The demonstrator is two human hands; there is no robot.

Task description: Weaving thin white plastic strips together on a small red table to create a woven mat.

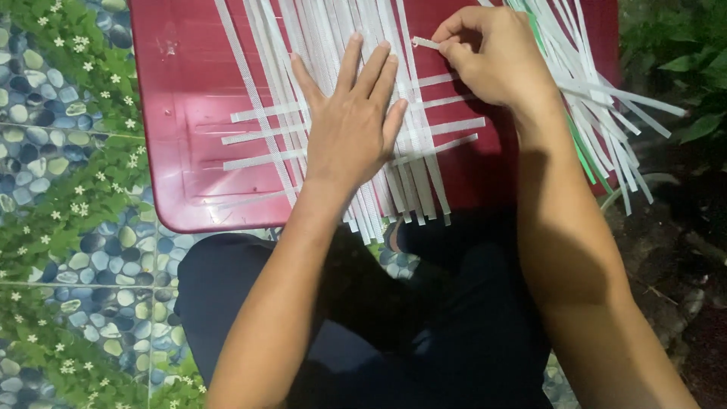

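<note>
While pinched, strip end within right grip.

— How many hands?

— Two: a left hand and a right hand.

— Boards?

— One red board.

— Strips lying crosswise?

— Four white cross strips show plainly; a short fifth end sits by the right fingers.

— And the long ones?

— The upright strips are packed too tight to count; well over a dozen. A loose strip bundle fans off the right side, also too many to tell.

— Any coloured?

— One green strip that I can see.
</note>
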